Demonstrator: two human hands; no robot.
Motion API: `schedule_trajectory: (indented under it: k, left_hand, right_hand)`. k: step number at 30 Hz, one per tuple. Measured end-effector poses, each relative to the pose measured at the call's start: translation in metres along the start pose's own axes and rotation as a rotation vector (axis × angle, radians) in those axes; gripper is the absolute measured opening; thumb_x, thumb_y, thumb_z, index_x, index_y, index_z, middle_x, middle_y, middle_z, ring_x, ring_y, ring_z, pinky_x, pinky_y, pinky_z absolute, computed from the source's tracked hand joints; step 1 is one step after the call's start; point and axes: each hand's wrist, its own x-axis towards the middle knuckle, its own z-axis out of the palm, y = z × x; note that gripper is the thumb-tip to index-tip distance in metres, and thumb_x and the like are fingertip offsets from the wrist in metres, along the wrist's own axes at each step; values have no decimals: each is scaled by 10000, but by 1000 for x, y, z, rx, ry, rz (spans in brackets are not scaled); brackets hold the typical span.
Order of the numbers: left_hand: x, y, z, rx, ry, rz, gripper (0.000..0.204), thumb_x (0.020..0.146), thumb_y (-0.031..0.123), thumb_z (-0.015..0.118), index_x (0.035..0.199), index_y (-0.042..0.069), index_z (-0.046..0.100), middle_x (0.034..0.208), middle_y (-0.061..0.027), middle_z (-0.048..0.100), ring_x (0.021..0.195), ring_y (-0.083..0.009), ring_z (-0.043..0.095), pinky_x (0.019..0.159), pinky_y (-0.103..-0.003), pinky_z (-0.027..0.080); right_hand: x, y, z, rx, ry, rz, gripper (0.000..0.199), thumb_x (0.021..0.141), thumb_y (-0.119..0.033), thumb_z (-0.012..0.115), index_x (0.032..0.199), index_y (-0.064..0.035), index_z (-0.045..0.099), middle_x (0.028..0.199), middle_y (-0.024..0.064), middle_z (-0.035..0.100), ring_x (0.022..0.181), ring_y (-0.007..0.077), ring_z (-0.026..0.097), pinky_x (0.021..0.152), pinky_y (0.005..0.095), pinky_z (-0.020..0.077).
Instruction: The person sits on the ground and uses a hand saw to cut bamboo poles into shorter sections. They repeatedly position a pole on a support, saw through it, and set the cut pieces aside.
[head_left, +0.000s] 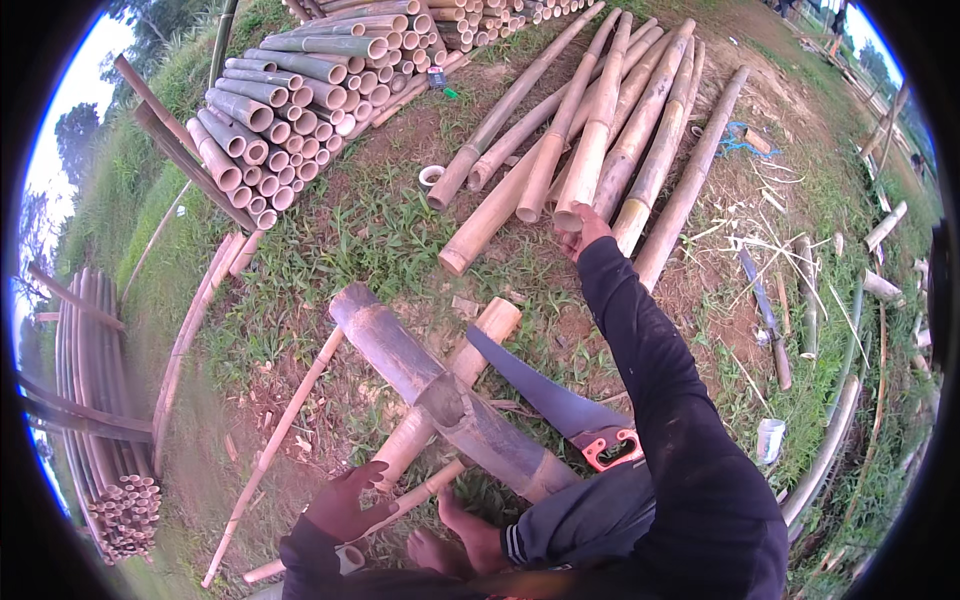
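Ahead of me my right hand (583,232) grips the near cut end of a bamboo pole (598,120), one of several long poles lying side by side on the ground. My left hand (350,503) hovers low at the left, fingers apart and holding nothing, close to the lower end of a pale bamboo piece (400,447). A thick dark bamboo piece (390,340) with a notch in its middle lies across that pale piece. Beside them rests a handsaw (545,388) with a dark blade and an orange handle, partly behind my right forearm.
Stacked bamboo lengths (290,110) stand at the far left, and another bundle (95,400) is at the left edge. A long-bladed knife (765,315), a white cup (770,440) and cut strips lie to the right. My bare feet (470,530) are near the dark bamboo.
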Motion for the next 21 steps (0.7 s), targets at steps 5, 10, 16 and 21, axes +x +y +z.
schedule_trajectory:
  k: [5, 10, 16, 21]
  left_hand:
    - [8, 16, 10, -57, 20, 112, 761, 926, 436, 828, 1529, 84, 525, 1366, -188, 703, 1224, -333, 706, 1036, -443, 567]
    - [48, 51, 32, -401, 71, 144, 776, 942, 412, 834, 1529, 25, 508, 1369, -216, 686, 1191, -298, 704, 1033, -417, 559]
    - [57, 41, 33, -534, -224, 119, 777, 917, 393, 855, 1472, -38, 523, 1306, -160, 687, 1150, -231, 673, 1006, -393, 555]
    - [-53, -22, 2, 350, 219, -221, 1018, 713, 464, 944, 1497, 22, 467, 1262, -267, 703, 1171, -441, 700, 1028, -507, 548]
  right_hand:
    - [-161, 30, -36, 321, -372, 161, 364, 1003, -408, 662, 1226, -123, 624, 1109, 134, 788, 649, 121, 609, 710, 356, 559]
    - [-322, 91, -20, 254, -671, 466, 378, 1035, -282, 693, 1362, -110, 612, 1235, 104, 767, 856, 162, 733, 847, 392, 618]
    - [-438, 195, 48, -306, -929, 345, 517, 989, -456, 763, 1330, -77, 681, 1100, 76, 744, 1002, 186, 725, 865, 350, 570]
    - [-389, 231, 31, -823, -1007, -91, 534, 938, -541, 800, 1093, -30, 777, 962, 112, 746, 881, 173, 716, 755, 336, 559]
